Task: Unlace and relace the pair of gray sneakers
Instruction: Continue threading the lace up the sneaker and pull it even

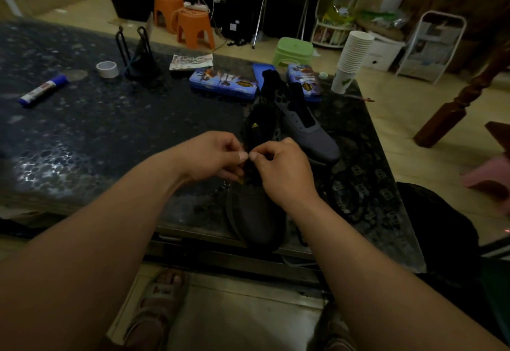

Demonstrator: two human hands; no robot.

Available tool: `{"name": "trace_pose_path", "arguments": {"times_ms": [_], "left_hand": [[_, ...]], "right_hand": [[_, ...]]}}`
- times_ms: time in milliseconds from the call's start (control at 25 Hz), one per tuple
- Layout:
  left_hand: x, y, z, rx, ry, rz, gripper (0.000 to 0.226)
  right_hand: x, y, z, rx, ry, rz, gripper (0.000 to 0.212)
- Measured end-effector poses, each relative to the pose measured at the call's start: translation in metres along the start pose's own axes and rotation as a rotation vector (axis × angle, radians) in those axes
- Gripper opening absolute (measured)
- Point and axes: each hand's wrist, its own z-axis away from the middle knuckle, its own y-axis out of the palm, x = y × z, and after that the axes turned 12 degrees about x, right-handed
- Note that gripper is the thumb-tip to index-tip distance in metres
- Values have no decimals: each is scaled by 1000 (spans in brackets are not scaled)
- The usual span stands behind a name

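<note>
- Gray sneakers: the near sneaker [256, 221] lies toe toward you at the table [110, 129] edge, lower centre of the frame. The far sneaker [311, 132] sits just above and right of it, with no lace across its tongue.
- Your left hand [212, 157] and right hand [281, 168] meet over the near shoe's throat, each pinching narrowly at what looks like the black lace [249, 161]; it's too dark to be sure.
- Step in hand: probably working the lace at an eyelet.
- Next calls for a firm pinch, feeding one eyelet at a time.
</note>
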Motion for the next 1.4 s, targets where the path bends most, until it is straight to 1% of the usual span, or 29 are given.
{"name": "trace_pose_path", "arguments": {"times_ms": [80,120,160,200,240,280,320,360,400,480,520,560,600,640,680,720,760,800,880,920,1000,1040,1080,1120,1200,1280,1320,1360,1400], "left_hand": [[3,3,-2,-3,1,-55,13],[4,3,-5,-41,7,-4,14],[2,1,-7,-111,17,131,14],[0,-4,-9,-193,52,365,14],[-4,-10,-8,-252,126,686,14],[-7,-16,-7,-269,215,999,16],[-10,-19,-4,-274,267,1169,17],[-13,-19,-1,-282,263,1118,17],[-15,-15,4,-306,220,824,18],[-13,-3,10,-338,102,-98,17],[-10,2,13,-301,55,-450,20],[-7,5,17,-231,-5,-643,23],[-6,3,22,-175,-59,-699,22],[-6,-1,29,-157,-88,-666,22],[-6,-6,35,-193,-97,-568,26],[-6,-13,39,-292,-83,-419,28],[-5,-20,41,-413,-53,-211,28],[-5,-26,43,-522,-17,45,24],[-4,-38,47,-646,70,548,19],[-1,-44,48,-683,118,736,19],[8,-59,53,-759,199,991,19],[14,-68,53,-813,227,1053,17],[22,-75,52,-856,239,1082,16],[30,-81,50,-891,229,1086,20],[50,-88,42,-962,167,1044,30],[68,-85,34,-983,92,983,31],[73,-83,31,-979,35,904,28],[74,-80,30,-970,-46,756,25],[74,-77,30,-959,-148,519,28]], "right_hand": [[1,-5,-1,30,-4,-12,10],[2,-10,0,59,-4,-20,10],[3,-16,0,98,4,-46,11],[4,-24,1,136,19,-96,12],[4,-32,3,166,41,-162,13],[4,-40,5,183,63,-217,13],[3,-47,6,183,77,-244,14],[3,-52,8,177,83,-260,16],[3,-55,8,170,80,-288,18],[9,-57,8,163,47,-378,23],[12,-57,8,153,19,-405,25],[14,-57,7,133,-10,-402,27],[16,-57,7,110,-35,-376,28],[17,-57,6,96,-45,-343,29],[17,-57,6,99,-39,-321,32],[17,-56,6,110,-23,-324,36],[16,-54,7,124,-8,-346,39],[16,-51,7,135,2,-365,41],[17,-44,6,118,12,-363,37],[18,-40,5,81,28,-351,33],[19,-35,4,-37,85,-326,25],[19,-34,5,-89,114,-312,22],[16,-34,5,-112,142,-292,20],[12,-35,7,-90,172,-259,18],[7,-37,10,55,238,-156,13],[3,-38,14,172,262,-102,6],[2,-39,15,189,252,-86,4],[2,-39,15,192,236,-63,3],[1,-39,15,190,221,-33,5]]}}
